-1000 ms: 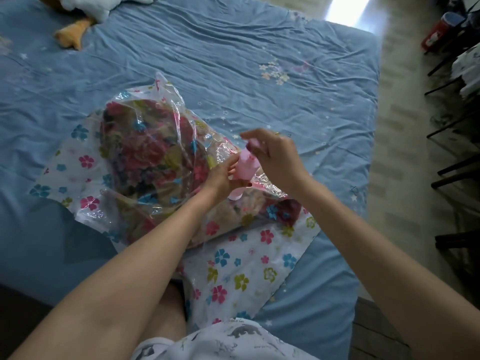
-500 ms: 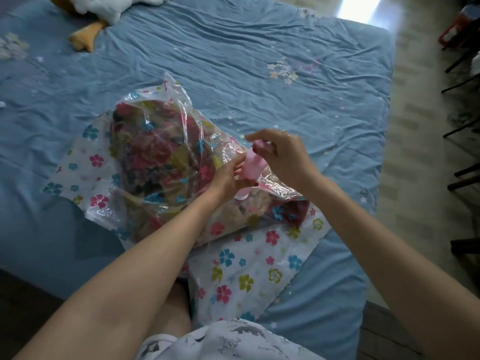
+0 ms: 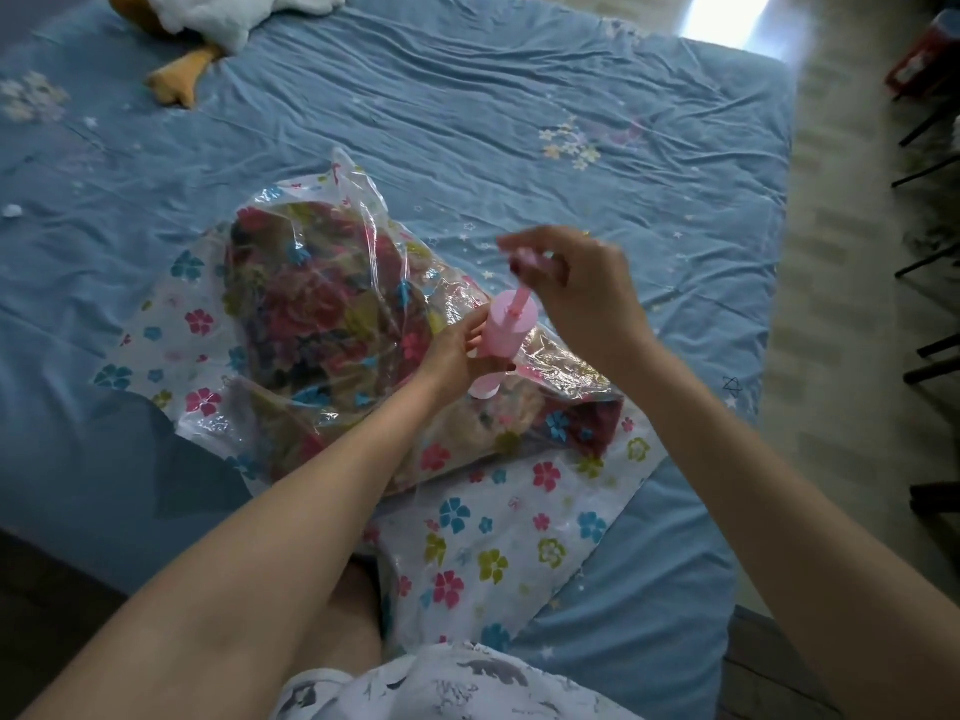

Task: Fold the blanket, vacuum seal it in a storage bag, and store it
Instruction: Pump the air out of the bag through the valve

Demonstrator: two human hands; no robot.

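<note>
Pumping appears to be under way in the head view, the only view. Left hand (image 3: 457, 350) is curling round the lower body of the pink hand pump (image 3: 501, 340), holding it upright with its foot on the storage bag (image 3: 332, 314), presumably over the valve so it draws air instead of slipping off. Right hand (image 3: 571, 288) is pinching the pump handle (image 3: 530, 262) above the barrel, with the thin pink rod showing between them, so the plunger is standing drawn up. Folded blanket (image 3: 311, 314), dark and floral, is sitting inside the clear bag directly under and beyond the left hand, and the bag is lying on the blue bed (image 3: 519, 96), its flower-printed end nearer the person than both hands. Plastic is looking puffy and loose, so I judge much air remains. White plush toy (image 3: 208, 18) is lying far beyond the left hand.
</note>
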